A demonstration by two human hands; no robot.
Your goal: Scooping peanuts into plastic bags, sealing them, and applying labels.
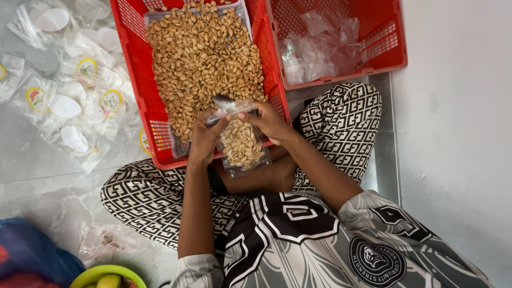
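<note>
I sit cross-legged on a pale marble-patterned tiled floor (48,192), a white wall (458,133) on my right. My left hand (205,136) and right hand (269,121) are both closed on the top edge of a clear plastic pouch (242,146) part-filled with peanuts, held over the near rim of a red crate (140,101) heaped with peanuts (205,58). A second red crate (392,40) beside it holds what look like empty clear bags. Labelled pouches (69,101) lie scattered on the floor to my left.
</note>
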